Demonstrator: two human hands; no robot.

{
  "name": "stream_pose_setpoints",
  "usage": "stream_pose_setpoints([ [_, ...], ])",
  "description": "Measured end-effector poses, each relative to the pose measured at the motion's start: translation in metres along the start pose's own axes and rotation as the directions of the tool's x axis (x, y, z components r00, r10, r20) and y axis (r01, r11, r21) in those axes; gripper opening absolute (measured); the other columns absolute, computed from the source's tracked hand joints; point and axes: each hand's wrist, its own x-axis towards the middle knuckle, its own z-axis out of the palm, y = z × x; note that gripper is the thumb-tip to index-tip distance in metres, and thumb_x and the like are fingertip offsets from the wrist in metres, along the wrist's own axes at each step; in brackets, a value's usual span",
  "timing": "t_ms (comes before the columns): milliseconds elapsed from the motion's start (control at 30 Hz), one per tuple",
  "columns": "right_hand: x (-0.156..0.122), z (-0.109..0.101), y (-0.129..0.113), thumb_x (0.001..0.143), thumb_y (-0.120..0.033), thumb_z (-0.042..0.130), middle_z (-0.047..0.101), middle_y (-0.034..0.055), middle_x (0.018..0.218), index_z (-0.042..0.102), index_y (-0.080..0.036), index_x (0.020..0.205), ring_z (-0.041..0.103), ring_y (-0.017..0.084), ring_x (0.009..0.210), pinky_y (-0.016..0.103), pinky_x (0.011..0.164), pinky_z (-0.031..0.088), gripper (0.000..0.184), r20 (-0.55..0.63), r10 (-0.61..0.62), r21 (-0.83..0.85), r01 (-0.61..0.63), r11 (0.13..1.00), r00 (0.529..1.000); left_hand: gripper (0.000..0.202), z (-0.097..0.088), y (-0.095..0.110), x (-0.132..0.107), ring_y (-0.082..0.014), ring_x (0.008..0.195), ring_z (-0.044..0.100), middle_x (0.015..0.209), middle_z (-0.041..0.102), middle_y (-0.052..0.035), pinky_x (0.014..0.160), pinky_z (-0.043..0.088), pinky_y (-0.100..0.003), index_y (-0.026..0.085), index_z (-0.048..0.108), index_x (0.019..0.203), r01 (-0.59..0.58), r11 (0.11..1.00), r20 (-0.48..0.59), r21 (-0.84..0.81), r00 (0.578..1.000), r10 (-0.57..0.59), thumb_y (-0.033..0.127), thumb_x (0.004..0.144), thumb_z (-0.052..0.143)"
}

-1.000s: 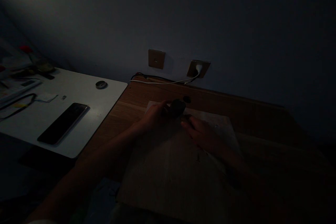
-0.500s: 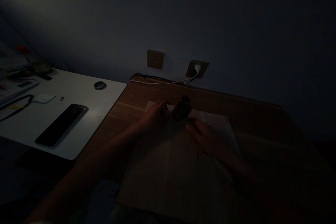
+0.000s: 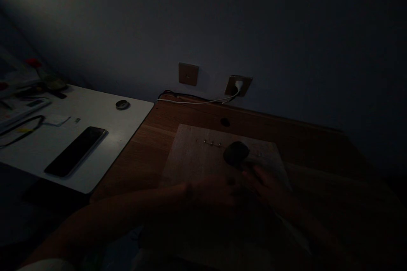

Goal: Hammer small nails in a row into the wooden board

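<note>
A pale wooden board [image 3: 187, 156] lies on the brown wooden desk. Several small shiny nails [image 3: 212, 144] stand in a row near its far edge. My right hand [image 3: 265, 182] is closed at the handle end of what looks like a rubber mallet [image 3: 235, 153], whose dark, rounded head is over the board to the right of the nails. Its handle is mostly lost in shadow. My left hand [image 3: 216, 190] is over the nearer part of the board, close to my right hand. Dimness and motion smear hide its fingers and anything in them.
To the left, a white table [image 3: 127, 125] bears a phone [image 3: 76, 151], a small round tin or lid [image 3: 122, 104], a black cable loop and a red-capped bottle [image 3: 51, 78]. A white plug [image 3: 238, 85] with cables sits in the wall socket. The desk has a dark round hole [image 3: 225, 122].
My left hand has moved from the board's far edge toward me and to the right, uncovering the nails. The mallet head and my right hand have shifted slightly right and nearer.
</note>
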Motion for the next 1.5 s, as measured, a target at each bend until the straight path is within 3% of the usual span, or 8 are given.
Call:
stream_pose_setpoints([
  [200,0.0,0.002,0.001,0.092,-0.06,0.042,0.063,0.0023,0.072,0.057,-0.024,0.085,0.061,0.02,0.064,0.032,0.057,0.043,0.039,-0.018,0.02,0.017,-0.019,1.0,1.0,0.023,0.0,0.0,-0.008,-0.0184,0.091,0.064,0.105,0.073,-0.006,0.081,0.052,-0.033,0.018,0.072,0.1,-0.079,0.997,-0.098,-0.006,0.992,0.078,0.033,0.102,0.055],
  [333,0.0,0.0,0.0,0.092,-0.06,0.044,0.063,0.0037,0.072,0.058,-0.024,0.083,0.061,0.02,0.063,0.032,0.056,0.044,0.04,-0.004,0.032,0.032,-0.032,0.999,0.999,0.023,-0.001,-0.025,-0.037,-0.0172,0.093,0.065,0.102,0.071,-0.007,0.083,0.052,-0.031,0.017,0.07,0.104,0.137,0.987,-0.254,-0.086,0.955,-0.155,0.021,0.104,0.047],
  [400,0.0,-0.001,-0.002,0.093,-0.061,0.045,0.065,0.0046,0.073,0.059,-0.023,0.084,0.062,0.021,0.064,0.033,0.057,0.045,0.041,0.002,0.04,0.042,-0.04,0.998,0.999,0.02,0.001,-0.045,-0.057,-0.016,0.093,0.066,0.105,0.07,-0.0084,0.08,0.052,-0.027,0.016,0.068,0.11,0.319,0.902,-0.348,-0.292,0.843,-0.411,0.02,0.103,0.05],
  [500,0.0,0.0,-0.002,0.092,-0.059,0.05,0.068,0.006,0.08,0.062,-0.023,0.084,0.064,0.023,0.073,0.035,0.063,0.048,0.039,-0.037,0.023,0.075,-0.02,0.997,0.999,0.021,0.008,-0.072,-0.083,-0.0151,0.085,0.067,0.1,0.069,-0.0071,0.075,0.054,-0.026,0.016,0.069,0.112,0.505,0.68,-0.385,-0.532,0.572,-0.725,0.014,0.095,0.056],
  [600,0.001,0.003,-0.003,0.092,-0.059,0.05,0.066,0.0042,0.077,0.065,-0.022,0.089,0.063,0.023,0.071,0.035,0.062,0.047,0.04,-0.052,0.019,0.104,-0.014,0.995,0.998,0.02,0.014,-0.087,-0.096,-0.0152,0.083,0.067,0.097,0.07,-0.0057,0.075,0.054,-0.027,0.017,0.071,0.104,0.586,0.558,-0.313,-0.588,0.471,-0.825,0.011,0.088,0.06],
  [1000,0.02,0.01,-0.045,0.097,-0.056,0.045,0.053,-0.0035,0.064,0.058,-0.025,0.092,0.05,0.014,0.05,0.028,0.049,0.038,0.034,-0.001,-0.041,0.143,0.041,0.989,0.999,0.008,0.02,-0.093,-0.098,-0.014,0.079,0.067,0.091,0.069,-0.0035,0.07,0.049,-0.024,0.017,0.073,0.093,0.598,0.473,-0.207,-0.647,0.459,-0.864,0.016,0.086,0.067],
  [1233,0.046,0.013,-0.093,0.098,-0.045,0.046,0.054,-0.0034,0.063,0.058,-0.025,0.096,0.053,0.015,0.051,0.028,0.054,0.039,0.024,0.044,-0.156,0.079,0.153,0.985,0.987,0.048,0.021,-0.093,-0.099,-0.0154,0.079,0.069,0.094,0.074,-0.0021,0.068,0.051,-0.023,0.019,0.062,0.129,0.577,0.386,-0.176,-0.72,0.386,-0.906,0.014,0.082,0.068],
  [1500,0.053,0.017,-0.105,0.098,-0.041,0.047,0.057,-0.0001,0.064,0.058,-0.023,0.095,0.057,0.019,0.059,0.03,0.056,0.038,0.021,0.068,-0.199,-0.003,0.199,0.98,0.978,0.05,0.025,-0.095,-0.101,-0.0217,0.09,0.07,0.105,0.073,-0.0068,0.076,0.054,-0.028,0.019,0.063,0.128,0.567,0.415,-0.236,-0.711,0.364,-0.901,0.026,0.08,0.075],
])
